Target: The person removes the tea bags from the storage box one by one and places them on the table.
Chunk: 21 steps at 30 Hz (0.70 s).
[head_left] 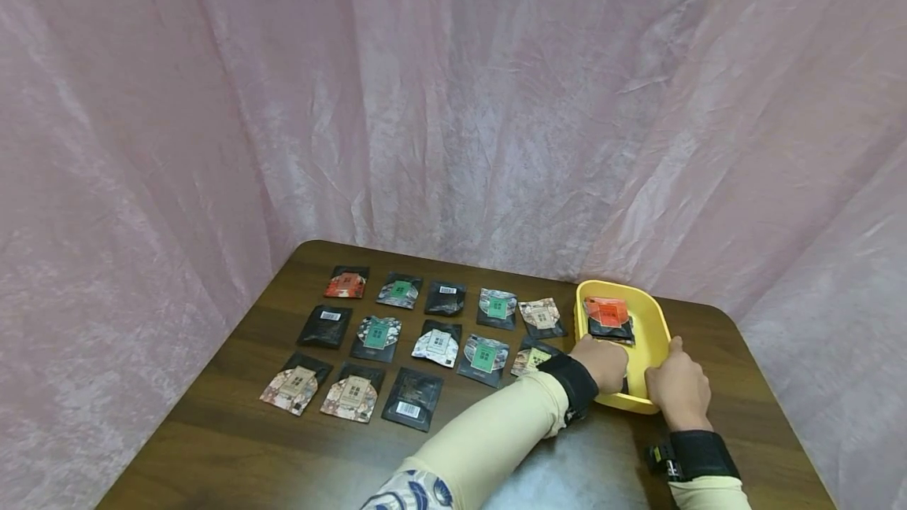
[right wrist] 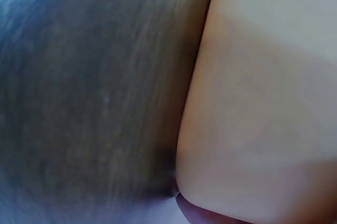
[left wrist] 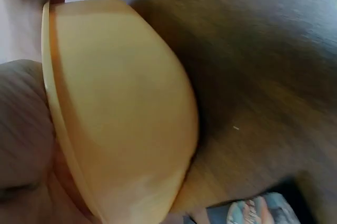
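Observation:
A yellow plastic tray (head_left: 655,321) stands at the right of the table. Inside it lies a sachet with an orange-red front (head_left: 607,312) on top of dark packaging. My left hand (head_left: 601,362) reaches over the tray's near-left rim, its fingers bent down inside. Beside those fingers a small dark edge of packaging (head_left: 625,386) shows; whether they hold it is hidden. My right hand (head_left: 680,386) grips the tray's right rim. In the left wrist view the tray's outer wall (left wrist: 121,103) fills the middle, with my left hand (left wrist: 23,129) over its rim.
Several flat sachets lie in rows on the brown wooden table (head_left: 234,415), some with green labels (head_left: 379,337), others cream (head_left: 296,384) or plain black (head_left: 326,327). A sachet with a yellowish label (head_left: 527,359) lies partly behind my left wrist. Pink curtains (head_left: 453,101) hang behind.

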Each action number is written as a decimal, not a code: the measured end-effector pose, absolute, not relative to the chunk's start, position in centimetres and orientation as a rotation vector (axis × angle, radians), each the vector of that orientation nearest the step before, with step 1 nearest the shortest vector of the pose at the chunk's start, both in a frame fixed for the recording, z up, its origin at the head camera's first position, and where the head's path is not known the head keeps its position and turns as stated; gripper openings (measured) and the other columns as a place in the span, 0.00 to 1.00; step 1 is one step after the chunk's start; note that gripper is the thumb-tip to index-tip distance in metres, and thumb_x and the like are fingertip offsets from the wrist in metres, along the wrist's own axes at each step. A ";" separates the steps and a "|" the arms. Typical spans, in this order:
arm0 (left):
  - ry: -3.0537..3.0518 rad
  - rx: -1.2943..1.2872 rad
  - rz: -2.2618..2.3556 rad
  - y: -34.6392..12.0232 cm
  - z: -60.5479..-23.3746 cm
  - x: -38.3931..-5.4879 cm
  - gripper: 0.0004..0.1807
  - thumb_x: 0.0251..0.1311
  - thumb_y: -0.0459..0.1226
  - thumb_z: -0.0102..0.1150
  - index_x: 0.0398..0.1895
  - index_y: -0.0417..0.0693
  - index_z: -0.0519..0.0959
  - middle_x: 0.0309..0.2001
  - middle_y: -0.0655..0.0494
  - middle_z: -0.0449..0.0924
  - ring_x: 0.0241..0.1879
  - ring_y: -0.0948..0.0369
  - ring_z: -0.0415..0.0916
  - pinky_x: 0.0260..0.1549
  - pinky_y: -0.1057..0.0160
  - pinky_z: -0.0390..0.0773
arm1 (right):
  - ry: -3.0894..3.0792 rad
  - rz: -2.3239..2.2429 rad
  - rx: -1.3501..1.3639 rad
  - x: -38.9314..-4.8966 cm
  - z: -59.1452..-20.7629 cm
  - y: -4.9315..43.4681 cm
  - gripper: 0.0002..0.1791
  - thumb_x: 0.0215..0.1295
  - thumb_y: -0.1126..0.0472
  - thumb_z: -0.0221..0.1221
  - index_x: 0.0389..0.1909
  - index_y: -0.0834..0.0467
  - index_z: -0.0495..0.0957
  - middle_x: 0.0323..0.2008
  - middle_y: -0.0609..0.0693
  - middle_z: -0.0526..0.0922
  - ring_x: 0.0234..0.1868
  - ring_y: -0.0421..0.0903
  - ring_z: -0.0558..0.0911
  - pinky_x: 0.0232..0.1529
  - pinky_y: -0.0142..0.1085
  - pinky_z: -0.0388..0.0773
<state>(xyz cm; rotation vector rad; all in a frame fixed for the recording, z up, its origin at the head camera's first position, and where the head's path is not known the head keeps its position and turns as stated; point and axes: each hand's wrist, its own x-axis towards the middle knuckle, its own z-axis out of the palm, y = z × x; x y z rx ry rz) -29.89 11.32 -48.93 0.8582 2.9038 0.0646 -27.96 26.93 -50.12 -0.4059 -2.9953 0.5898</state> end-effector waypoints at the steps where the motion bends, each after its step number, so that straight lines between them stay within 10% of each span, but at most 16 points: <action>1: 2.892 0.840 0.045 11.5 -48.9 -29.9 0.19 0.69 0.47 0.63 0.17 0.62 0.76 0.26 0.70 0.81 0.31 0.68 0.75 0.49 0.64 0.71 | -2.994 0.592 -0.406 -28.0 -50.1 26.9 0.46 0.63 0.62 0.52 0.81 0.75 0.49 0.58 0.84 0.76 0.47 0.76 0.83 0.42 0.63 0.79; 21: 2.893 0.789 -0.010 12.6 -49.3 -30.2 0.18 0.68 0.47 0.64 0.17 0.65 0.79 0.29 0.74 0.83 0.33 0.69 0.76 0.58 0.60 0.69 | -3.009 0.618 -0.436 -28.1 -50.2 27.0 0.47 0.66 0.61 0.54 0.82 0.73 0.47 0.57 0.82 0.76 0.41 0.69 0.81 0.38 0.58 0.77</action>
